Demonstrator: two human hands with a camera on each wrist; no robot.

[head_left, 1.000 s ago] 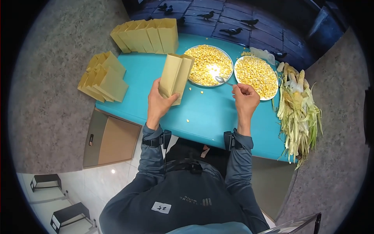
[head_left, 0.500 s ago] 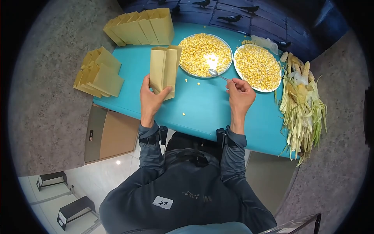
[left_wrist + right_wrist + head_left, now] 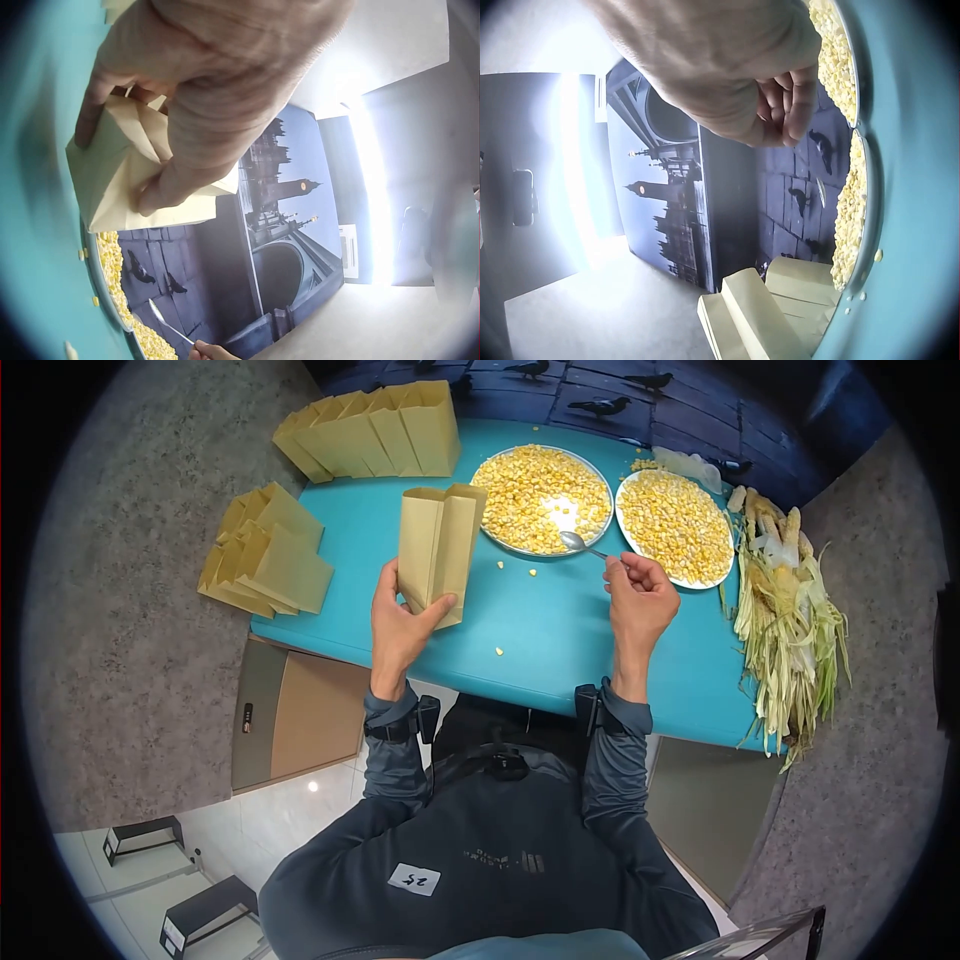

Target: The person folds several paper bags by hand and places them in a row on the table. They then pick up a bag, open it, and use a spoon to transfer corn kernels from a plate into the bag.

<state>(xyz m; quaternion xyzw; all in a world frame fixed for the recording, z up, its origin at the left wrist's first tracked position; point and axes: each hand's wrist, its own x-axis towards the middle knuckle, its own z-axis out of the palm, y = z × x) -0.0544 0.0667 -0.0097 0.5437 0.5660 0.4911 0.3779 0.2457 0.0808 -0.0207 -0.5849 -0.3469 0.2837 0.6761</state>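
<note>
The left hand (image 3: 403, 632) grips a brown paper bag (image 3: 436, 555) low down, thumb across its front; the bag stands upright with its top toward the back. In the left wrist view, the left hand's fingers (image 3: 91, 112) wrap the bag (image 3: 120, 169). Between thumb and fingertips the right hand (image 3: 640, 608) pinches the handle of a metal spoon (image 3: 573, 541), whose bowl is at the front right rim of the left plate of corn kernels (image 3: 535, 485). A second plate of kernels (image 3: 675, 525) lies behind the right hand.
Two groups of paper bags stand at the back left (image 3: 375, 435) and left (image 3: 270, 560) of the teal table (image 3: 540, 650). Corn husks and cobs (image 3: 790, 620) lie at the right edge. A few loose kernels (image 3: 499, 651) are scattered in front of the plates.
The camera view has shifted slightly. Both hands keep their grips on the bag and the spoon, with little visible movement relative to the plates.
</note>
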